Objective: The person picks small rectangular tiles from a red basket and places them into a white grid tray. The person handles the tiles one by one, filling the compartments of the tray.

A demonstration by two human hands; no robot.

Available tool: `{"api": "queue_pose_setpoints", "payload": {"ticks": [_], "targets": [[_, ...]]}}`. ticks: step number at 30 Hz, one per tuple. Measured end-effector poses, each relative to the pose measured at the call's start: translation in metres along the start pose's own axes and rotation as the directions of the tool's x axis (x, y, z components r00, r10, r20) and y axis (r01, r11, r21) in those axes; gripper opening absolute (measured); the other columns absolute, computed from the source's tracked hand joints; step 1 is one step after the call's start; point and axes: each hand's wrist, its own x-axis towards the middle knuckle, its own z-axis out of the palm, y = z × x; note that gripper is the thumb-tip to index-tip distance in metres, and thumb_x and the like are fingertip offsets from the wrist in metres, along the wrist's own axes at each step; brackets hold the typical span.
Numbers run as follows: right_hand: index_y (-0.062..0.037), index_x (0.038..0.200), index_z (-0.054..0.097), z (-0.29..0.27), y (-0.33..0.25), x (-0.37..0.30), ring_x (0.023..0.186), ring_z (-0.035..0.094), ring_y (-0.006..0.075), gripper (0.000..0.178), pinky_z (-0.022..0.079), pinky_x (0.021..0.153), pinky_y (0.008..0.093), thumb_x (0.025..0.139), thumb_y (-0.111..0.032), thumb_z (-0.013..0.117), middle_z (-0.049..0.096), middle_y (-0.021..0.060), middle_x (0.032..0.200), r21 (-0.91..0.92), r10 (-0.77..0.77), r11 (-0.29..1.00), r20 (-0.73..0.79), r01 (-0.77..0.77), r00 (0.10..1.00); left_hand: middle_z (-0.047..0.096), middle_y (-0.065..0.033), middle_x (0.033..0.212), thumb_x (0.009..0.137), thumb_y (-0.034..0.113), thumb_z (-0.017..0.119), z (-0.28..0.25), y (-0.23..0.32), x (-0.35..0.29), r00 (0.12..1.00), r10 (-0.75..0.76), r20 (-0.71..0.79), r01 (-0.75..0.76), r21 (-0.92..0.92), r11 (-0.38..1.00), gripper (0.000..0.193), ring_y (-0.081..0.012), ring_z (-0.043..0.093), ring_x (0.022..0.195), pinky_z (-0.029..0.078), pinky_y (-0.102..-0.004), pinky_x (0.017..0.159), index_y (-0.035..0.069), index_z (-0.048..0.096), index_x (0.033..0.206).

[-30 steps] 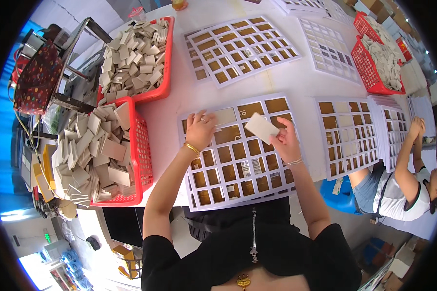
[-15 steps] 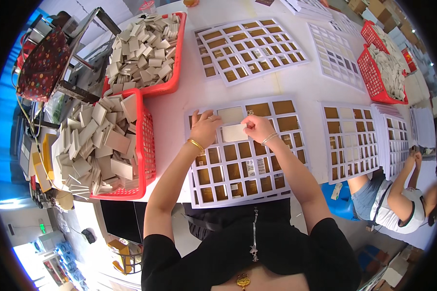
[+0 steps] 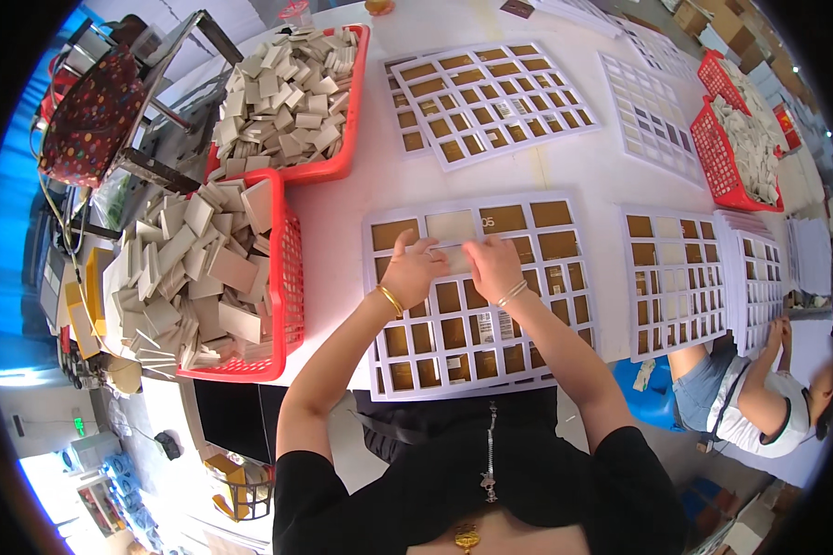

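Observation:
A white grid frame, backed with brown board, lies on the table in front of me. One cell in its far row holds a white rectangular tile. In the cell just nearer sits a second white tile, partly covered by my fingers. My left hand rests at this tile's left side, fingers bent but apart. From the right, my right hand has its fingers closed together at the tile's right edge. Most of the frame's other cells show bare brown board.
Two red baskets of loose white tiles stand at the left. More grid frames lie at the back and right. Farther right are red baskets with white pieces. A co-worker sits at the right edge.
The nearer tile, earlier held by my right hand above the grid, now lies lower in its cell. My left hand has moved right and nearer onto its edge. The view has shifted slightly.

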Motion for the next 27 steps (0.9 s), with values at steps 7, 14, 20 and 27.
{"api": "queue_pose_setpoints", "payload": {"ticks": [7, 14, 20, 27], "targets": [[-0.0096, 0.097, 0.055, -0.007, -0.017, -0.013, 0.091, 0.057, 0.0235, 0.031, 0.038, 0.079, 0.0406, 0.068, -0.002, 0.064, 0.063, 0.005, 0.082, -0.05, 0.015, 0.999, 0.151, -0.008, 0.988, 0.061, -0.0047, 0.097, 0.071, 0.001, 0.058, -0.044, -0.015, 0.044, 0.941, -0.058, -0.334, 0.067, 0.016, 0.998, 0.037, -0.026, 0.058, 0.093, 0.039, -0.0449, 0.091, 0.014, 0.062, 0.105], [-0.0089, 0.094, 0.059, -0.009, -0.026, -0.011, 0.087, 0.06, 0.0246, 0.02, 0.04, 0.076, 0.0395, 0.074, -0.008, 0.061, 0.065, 0.0077, 0.081, -0.12, 0.044, 0.993, 0.272, -0.011, 0.961, 0.051, -0.0185, 0.114, 0.072, 0.0, 0.062, -0.111, -0.163, 0.101, 0.518, -0.433, -0.738, 0.496, -0.154, 0.855, 0.048, -0.0379, 0.05, 0.107, 0.044, -0.0465, 0.091, 0.006, 0.049, 0.118], [-0.01, 0.089, 0.057, -0.01, -0.027, -0.011, 0.084, 0.061, 0.0245, 0.017, 0.04, 0.073, 0.0412, 0.073, -0.006, 0.06, 0.063, 0.0061, 0.075, -0.069, 0.059, 0.997, 0.24, -0.044, 0.969, 0.038, -0.0182, 0.141, 0.09, 0.031, 0.048, -0.077, -0.281, 0.078, 0.674, -0.736, 0.069, 0.729, 0.103, 0.677, 0.05, -0.0445, 0.041, 0.124, 0.038, -0.0485, 0.103, 0.024, 0.037, 0.138], [-0.0086, 0.091, 0.057, -0.01, -0.024, -0.015, 0.084, 0.061, 0.0225, 0.018, 0.039, 0.073, 0.0393, 0.073, -0.008, 0.062, 0.064, 0.0046, 0.079, -0.077, 0.064, 0.996, 0.211, -0.049, 0.975, 0.046, -0.0184, 0.13, 0.093, 0.02, 0.045, -0.085, -0.248, 0.099, 0.656, -0.755, -0.017, 0.741, 0.21, 0.638, 0.035, -0.0429, 0.049, 0.116, 0.049, -0.0495, 0.09, 0.025, 0.044, 0.128]]}}
